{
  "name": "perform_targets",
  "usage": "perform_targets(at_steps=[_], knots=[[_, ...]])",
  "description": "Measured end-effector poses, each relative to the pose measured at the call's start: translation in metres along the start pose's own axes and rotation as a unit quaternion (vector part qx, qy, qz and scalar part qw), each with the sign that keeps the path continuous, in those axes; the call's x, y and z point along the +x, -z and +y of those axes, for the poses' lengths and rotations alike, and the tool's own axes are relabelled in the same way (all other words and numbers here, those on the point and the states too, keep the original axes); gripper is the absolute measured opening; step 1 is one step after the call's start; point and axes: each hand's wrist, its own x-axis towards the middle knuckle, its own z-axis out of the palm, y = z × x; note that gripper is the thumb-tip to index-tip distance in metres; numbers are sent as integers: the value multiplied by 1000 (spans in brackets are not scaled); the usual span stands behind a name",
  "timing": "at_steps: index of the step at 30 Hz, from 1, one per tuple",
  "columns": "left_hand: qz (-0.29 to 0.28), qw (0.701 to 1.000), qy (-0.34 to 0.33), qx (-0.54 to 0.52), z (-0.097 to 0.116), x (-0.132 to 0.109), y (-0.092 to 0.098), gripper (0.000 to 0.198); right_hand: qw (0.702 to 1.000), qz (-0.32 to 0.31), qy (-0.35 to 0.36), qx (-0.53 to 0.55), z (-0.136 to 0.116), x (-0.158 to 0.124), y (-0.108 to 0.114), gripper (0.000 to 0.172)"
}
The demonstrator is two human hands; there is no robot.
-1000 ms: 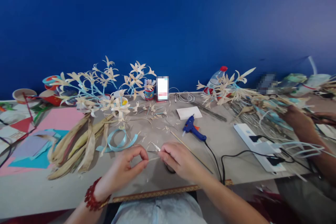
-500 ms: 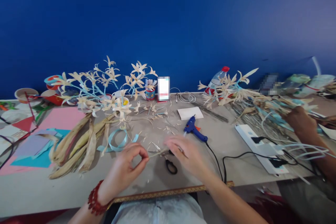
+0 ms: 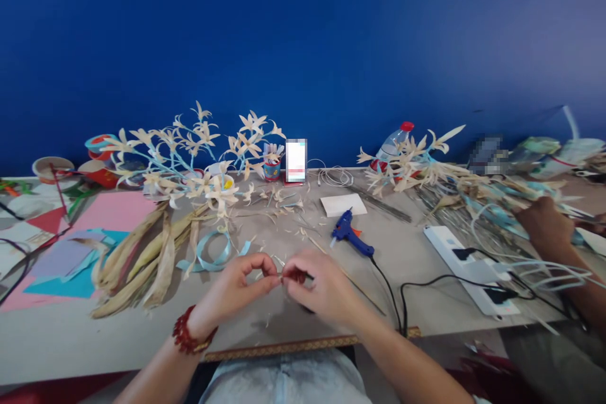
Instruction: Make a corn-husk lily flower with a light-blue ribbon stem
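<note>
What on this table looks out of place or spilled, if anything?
Pale scraps lie scattered across the table beyond the hands, untidy like offcuts. The blue glue gun lies on its side, nozzle towards the right hand, which looks a little careless. I see no spilled liquid.

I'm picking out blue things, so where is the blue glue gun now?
In the head view, the blue glue gun lies on the table right of centre, just beyond the right hand, with the white sheet behind it.
</note>
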Motion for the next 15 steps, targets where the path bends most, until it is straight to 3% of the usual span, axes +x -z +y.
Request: perform_targets(at_steps=[1, 3, 5, 11, 15], knots=[[-1, 999, -2, -38, -3, 2, 0, 15, 992, -17, -60, 108, 4, 1, -2, 10], [-15, 991, 2, -131, -10, 5, -2, 17, 944, -41, -156, 290, 12, 2, -6, 14], [-45, 969, 34, -242, -15, 8, -8, 18, 904, -27, -192, 380, 18, 2, -10, 17], [-85, 859, 151, -481, -22, 9, -29, 18, 891, 42, -159, 422, 24, 0, -22, 29], [-70, 852, 145, -498, -20, 8, -32, 18, 914, 77, -137, 373, 25, -4, -25, 26]])
